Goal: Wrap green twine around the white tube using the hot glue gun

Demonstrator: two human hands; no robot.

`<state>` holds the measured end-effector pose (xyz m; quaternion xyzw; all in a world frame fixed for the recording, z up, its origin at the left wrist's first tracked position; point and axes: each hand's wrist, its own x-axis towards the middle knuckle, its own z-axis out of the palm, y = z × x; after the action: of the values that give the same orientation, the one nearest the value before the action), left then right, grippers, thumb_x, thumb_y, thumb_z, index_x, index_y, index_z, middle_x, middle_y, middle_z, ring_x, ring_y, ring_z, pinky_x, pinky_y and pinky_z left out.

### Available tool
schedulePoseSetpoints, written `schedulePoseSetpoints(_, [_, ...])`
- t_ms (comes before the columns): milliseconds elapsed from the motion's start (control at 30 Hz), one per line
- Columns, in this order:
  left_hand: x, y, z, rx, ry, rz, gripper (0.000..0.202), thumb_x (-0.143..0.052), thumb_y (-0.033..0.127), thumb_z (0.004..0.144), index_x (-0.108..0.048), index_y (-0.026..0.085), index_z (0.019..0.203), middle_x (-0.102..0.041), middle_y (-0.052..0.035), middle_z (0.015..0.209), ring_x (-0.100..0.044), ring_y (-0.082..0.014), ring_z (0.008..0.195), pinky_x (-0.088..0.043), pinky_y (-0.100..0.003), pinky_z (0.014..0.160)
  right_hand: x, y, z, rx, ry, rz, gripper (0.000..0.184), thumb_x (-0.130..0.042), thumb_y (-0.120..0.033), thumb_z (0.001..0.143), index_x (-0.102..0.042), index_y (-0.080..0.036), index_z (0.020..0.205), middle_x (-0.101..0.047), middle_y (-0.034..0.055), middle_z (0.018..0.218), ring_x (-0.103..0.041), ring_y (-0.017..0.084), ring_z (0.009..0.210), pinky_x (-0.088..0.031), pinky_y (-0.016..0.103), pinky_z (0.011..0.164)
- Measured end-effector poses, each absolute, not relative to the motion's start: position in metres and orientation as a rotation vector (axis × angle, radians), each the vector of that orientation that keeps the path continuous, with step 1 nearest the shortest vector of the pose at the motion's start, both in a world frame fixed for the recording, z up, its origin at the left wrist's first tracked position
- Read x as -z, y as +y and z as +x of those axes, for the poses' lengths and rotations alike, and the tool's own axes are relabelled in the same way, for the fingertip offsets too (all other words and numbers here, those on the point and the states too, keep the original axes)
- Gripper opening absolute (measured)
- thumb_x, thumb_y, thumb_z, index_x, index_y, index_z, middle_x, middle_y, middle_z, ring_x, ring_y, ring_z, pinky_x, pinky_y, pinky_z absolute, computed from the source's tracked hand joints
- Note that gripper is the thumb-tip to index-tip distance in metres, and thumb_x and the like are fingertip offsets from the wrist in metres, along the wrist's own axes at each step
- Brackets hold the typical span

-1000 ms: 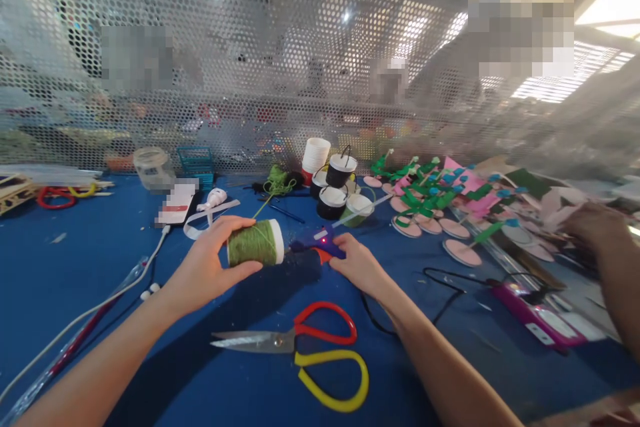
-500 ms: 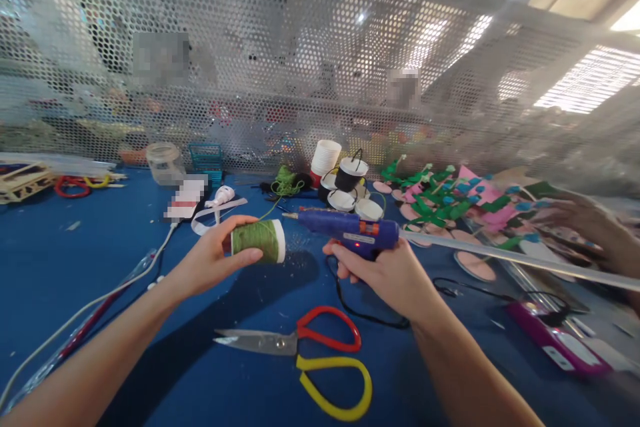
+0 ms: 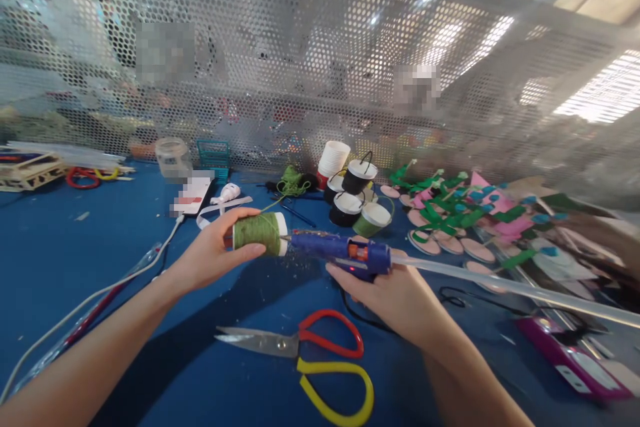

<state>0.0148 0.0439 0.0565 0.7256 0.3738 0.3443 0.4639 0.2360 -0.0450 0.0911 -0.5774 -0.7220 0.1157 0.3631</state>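
Note:
My left hand (image 3: 223, 245) is closed around a small cup wound with green yarn (image 3: 256, 235), lying on its side above the table. Its white rim faces right. A strand runs from the cup back to a loose ball of green yarn (image 3: 294, 181). In my right hand (image 3: 385, 290) is a blue hot glue gun (image 3: 340, 251), with a long clear glue stick (image 3: 500, 283) sticking out behind and a small red light lit. The gun's nozzle reaches the cup's rim; whether they touch I cannot tell. Scissors (image 3: 285, 345) with red and yellow handles lie open below.
Several yarn-wrapped cups (image 3: 345, 208) stand ahead, beside stacked white cups (image 3: 334, 159). Right are green and pink craft pieces (image 3: 463, 213), a purple power strip (image 3: 570, 357) and another person's blurred arm (image 3: 607, 230). Left lie a phone (image 3: 195, 193), cable and jar (image 3: 173, 158). Perforated metal screen (image 3: 300, 80) behind.
The glue gun has moved left and down, bringing its nozzle from above and beside the cup to the rim. My left hand still holds the cup. The view has shifted slightly.

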Motion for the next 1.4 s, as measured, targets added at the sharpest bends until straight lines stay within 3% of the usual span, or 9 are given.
schedulePoseSetpoints(567, [-0.057,0.044,0.015,-0.888,0.945,1.857,0.051,-0.066,0.037,0.067,-0.05,0.019,0.112,-0.054,-0.0094,0.116,-0.057,-0.0254,0.098,-0.05,-0.04,0.08,-0.087,-0.047,0.239,-0.267,-1.89,-1.554,0.016,-0.05,-0.027,0.075,-0.061,-0.02,0.065,-0.06,0.0005,0.054,-0.053,0.014,0.047,-0.044,0.023,0.045])
schedulePoseSetpoints(1000, [-0.056,0.045,0.012,-0.916,0.884,2.026,0.044,-0.065,0.032,0.071,-0.05,0.022,0.111,-0.05,-0.0092,0.12,-0.053,-0.0254,0.106,-0.049,-0.038,0.084,-0.087,-0.047,0.239,-0.269,-1.842,-1.588,0.012,-0.053,-0.024,0.075,-0.057,-0.021,0.064,-0.062,-0.0002,0.056,-0.056,0.015,0.051,-0.045,0.024,0.047])
schedulePoseSetpoints(1400, [-0.052,0.049,0.008,-0.963,0.679,2.298,0.041,-0.064,0.023,0.076,-0.049,0.022,0.114,-0.049,-0.0112,0.119,-0.041,-0.0255,0.12,-0.034,-0.045,0.1,-0.101,-0.042,0.238,-0.285,-1.872,-1.555,0.013,-0.051,-0.021,0.072,-0.059,-0.023,0.061,-0.061,0.0011,0.053,-0.055,0.017,0.048,-0.049,0.027,0.047])
